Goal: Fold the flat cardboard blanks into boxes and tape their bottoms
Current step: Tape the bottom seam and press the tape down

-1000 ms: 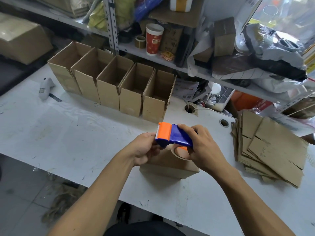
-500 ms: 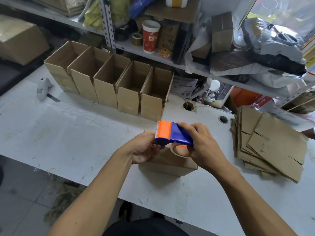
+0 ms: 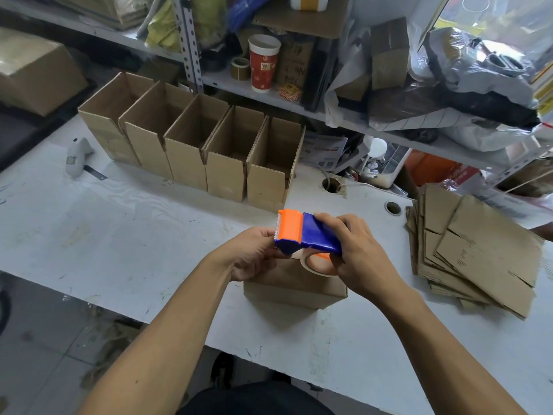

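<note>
I hold the tape dispenser [image 3: 306,236] just above the box [image 3: 294,287] in the middle of the frame. The box lies right under both my hands, with its flat bottom facing up. I think its long side runs left to right across the frame, but my hands hide much of it, so I am not sure.

My right hand [image 3: 357,251] is wrapped around the blue body of the dispenser and grips it. My left hand [image 3: 254,254] sits at the orange end, where the teeth are. Its fingers curl in there, and I think they pinch the loose end of the tape, but I cannot see the tape end itself. The orange end points to the left of the frame, so I think the tape has to go down on the box on that side first. My left hand is the nearer one for that.

The white table [image 3: 119,235] is flat and scuffed, and it has two round holes past the box. A row of five open boxes [image 3: 194,151] stands in the upper left. A pile of flat cardboard blanks [image 3: 475,253] lies at the right, well apart from my hands. So there are more boxes for me to make.

A red paper cup [image 3: 264,64] stands on the shelf behind.
</note>
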